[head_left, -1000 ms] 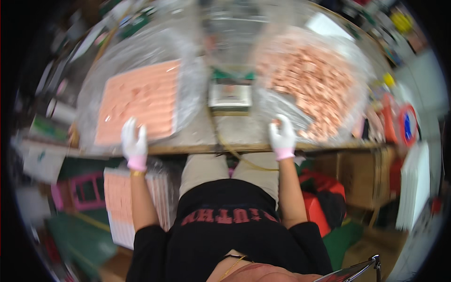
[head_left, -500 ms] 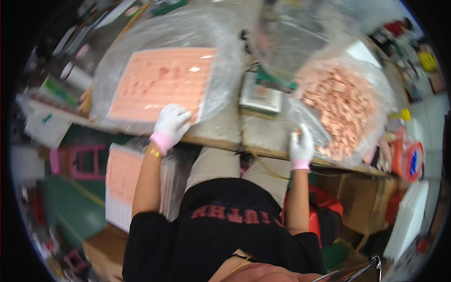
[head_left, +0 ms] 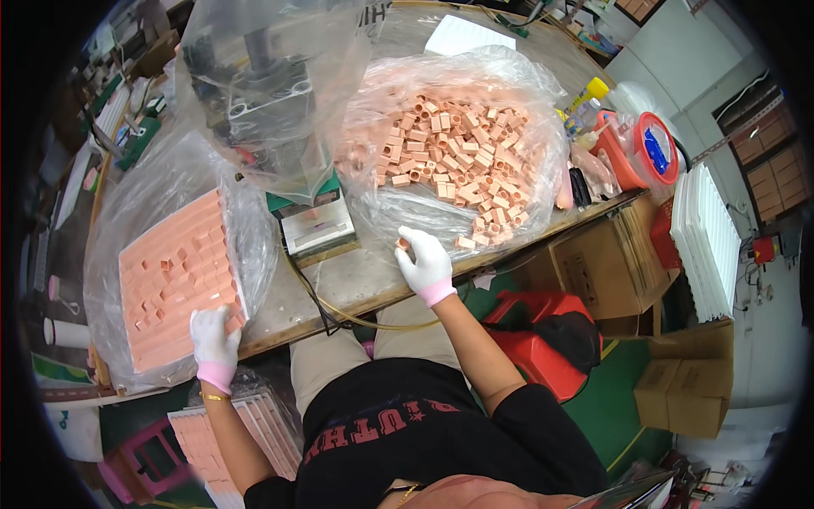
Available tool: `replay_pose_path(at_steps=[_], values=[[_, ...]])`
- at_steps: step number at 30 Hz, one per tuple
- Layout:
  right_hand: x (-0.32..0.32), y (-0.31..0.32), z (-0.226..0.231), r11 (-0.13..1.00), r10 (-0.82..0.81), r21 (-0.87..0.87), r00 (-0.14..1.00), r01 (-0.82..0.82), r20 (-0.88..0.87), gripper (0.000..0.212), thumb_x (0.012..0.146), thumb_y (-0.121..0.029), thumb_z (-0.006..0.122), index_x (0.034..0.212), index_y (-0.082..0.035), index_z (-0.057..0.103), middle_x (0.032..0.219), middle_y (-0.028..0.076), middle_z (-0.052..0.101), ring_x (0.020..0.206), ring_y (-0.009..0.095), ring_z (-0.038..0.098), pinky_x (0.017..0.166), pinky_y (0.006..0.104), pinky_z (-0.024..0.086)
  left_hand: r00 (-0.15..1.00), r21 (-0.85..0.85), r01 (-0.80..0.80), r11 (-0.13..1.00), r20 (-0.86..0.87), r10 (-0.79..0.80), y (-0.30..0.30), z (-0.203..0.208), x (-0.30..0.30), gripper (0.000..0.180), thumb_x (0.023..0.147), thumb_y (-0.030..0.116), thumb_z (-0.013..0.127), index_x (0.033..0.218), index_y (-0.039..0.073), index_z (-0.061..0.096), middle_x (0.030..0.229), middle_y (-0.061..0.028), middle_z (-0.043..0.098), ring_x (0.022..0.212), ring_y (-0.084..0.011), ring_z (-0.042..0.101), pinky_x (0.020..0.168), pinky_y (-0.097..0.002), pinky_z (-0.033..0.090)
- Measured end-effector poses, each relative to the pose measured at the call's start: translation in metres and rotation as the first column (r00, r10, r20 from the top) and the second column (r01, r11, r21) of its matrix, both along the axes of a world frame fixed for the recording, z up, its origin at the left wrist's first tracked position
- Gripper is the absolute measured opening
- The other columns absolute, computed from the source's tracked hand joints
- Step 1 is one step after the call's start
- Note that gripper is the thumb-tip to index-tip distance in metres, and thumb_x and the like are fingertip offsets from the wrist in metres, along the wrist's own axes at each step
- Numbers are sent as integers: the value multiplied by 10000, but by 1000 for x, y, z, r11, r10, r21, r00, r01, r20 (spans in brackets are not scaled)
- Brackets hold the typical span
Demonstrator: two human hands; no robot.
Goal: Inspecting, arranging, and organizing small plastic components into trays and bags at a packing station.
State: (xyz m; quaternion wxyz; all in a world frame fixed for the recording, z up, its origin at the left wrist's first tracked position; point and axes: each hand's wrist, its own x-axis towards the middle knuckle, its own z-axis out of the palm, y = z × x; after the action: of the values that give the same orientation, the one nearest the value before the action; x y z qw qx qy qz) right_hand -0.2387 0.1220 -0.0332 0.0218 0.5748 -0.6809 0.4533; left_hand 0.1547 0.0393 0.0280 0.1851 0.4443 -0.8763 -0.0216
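Note:
My left hand (head_left: 215,338), in a white glove with a pink cuff, is at the near right corner of a tray of salmon-pink pieces (head_left: 182,276). Its fingers are curled and closed; what they hold, if anything, is hidden. Loose pieces lie on top of the tray's rows. My right hand (head_left: 426,263), gloved the same way, pinches a small pink block (head_left: 403,243) between thumb and fingers above the table's front edge. Beyond it, a heap of pink blocks with round holes (head_left: 462,153) lies on clear plastic sheeting (head_left: 398,212).
Between tray and heap stands a plastic-draped machine (head_left: 271,110) with a pale-topped base (head_left: 318,227). A cable (head_left: 314,293) hangs over the table edge. Red tubs (head_left: 623,153) stand right of the heap. Below are a red stool (head_left: 530,352), cardboard boxes (head_left: 606,271) and stacked trays (head_left: 254,433).
My view has turned rightward, bringing the heap nearer the middle. My right hand has moved left, away from the heap, with the small block. My left hand stays at the tray's near right corner.

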Motion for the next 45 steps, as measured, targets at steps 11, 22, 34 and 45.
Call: replay_pose_path(at_steps=[11,22,34,45], values=[[69,1,61,804,541,-119,633,-583,553,386,818,-110,688,1187,-37,597,1043,79,641,949,182,617,847,302,479,634,589,543,598,-755,169,33,3,-112,329,888,29,527,1210,-15,470,1132,-84,566,949,-132,586,810,-273,498],[52,-9,74,715,662,27,689,-699,294,363,782,-134,659,1136,-62,622,999,102,653,937,293,584,872,387,454,635,678,617,399,-729,256,35,-16,-135,405,908,138,577,1254,-17,433,1153,-93,562,1005,-166,591,819,-288,502],[48,-16,59,795,524,51,725,-605,446,381,810,-147,688,1178,-70,627,1054,141,648,956,258,632,852,330,494,451,619,692,371,-772,448,27,-18,-150,672,885,57,582,1444,-12,215,1112,-131,582,890,-156,598,770,-267,507],[53,-40,56,717,438,-22,426,-696,792,420,855,-47,646,1257,25,549,1224,106,582,1079,150,567,922,272,452,388,593,692,411,-786,481,13,-11,-154,629,903,71,577,1424,-38,241,1180,-164,573,967,-189,614,785,-287,523]])
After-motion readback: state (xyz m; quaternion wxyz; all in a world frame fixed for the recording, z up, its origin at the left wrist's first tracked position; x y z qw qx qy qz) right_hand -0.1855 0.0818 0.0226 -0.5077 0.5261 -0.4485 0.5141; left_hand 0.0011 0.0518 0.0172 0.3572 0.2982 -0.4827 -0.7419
